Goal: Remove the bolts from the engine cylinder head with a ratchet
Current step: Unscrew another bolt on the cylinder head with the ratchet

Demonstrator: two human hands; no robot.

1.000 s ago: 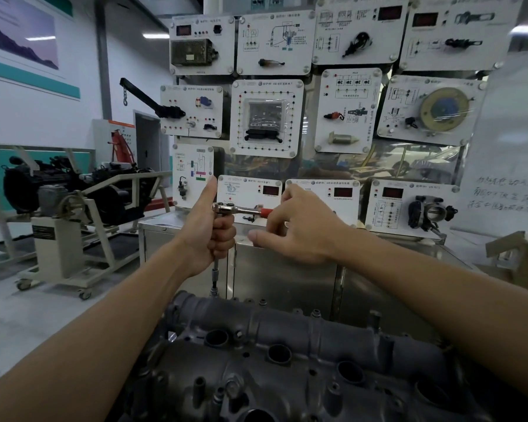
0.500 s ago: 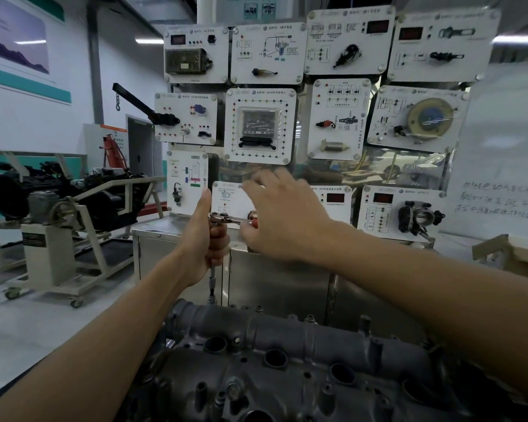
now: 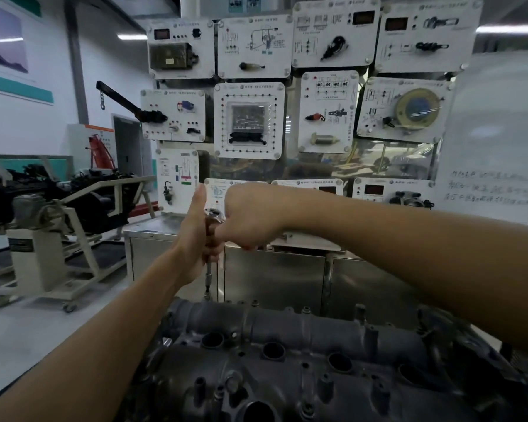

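Gripping ratchet [image 3: 215, 215]: L hand [image 3: 194, 239] below, R hand [image 3: 252, 219] beside.

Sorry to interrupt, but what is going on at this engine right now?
A person is working a ratchet on the cylinder head. The left hand grips the upright extension, thumb raised; the right hand is curled around the ratchet's handle. The extension's lower end sits at the head's far left edge.
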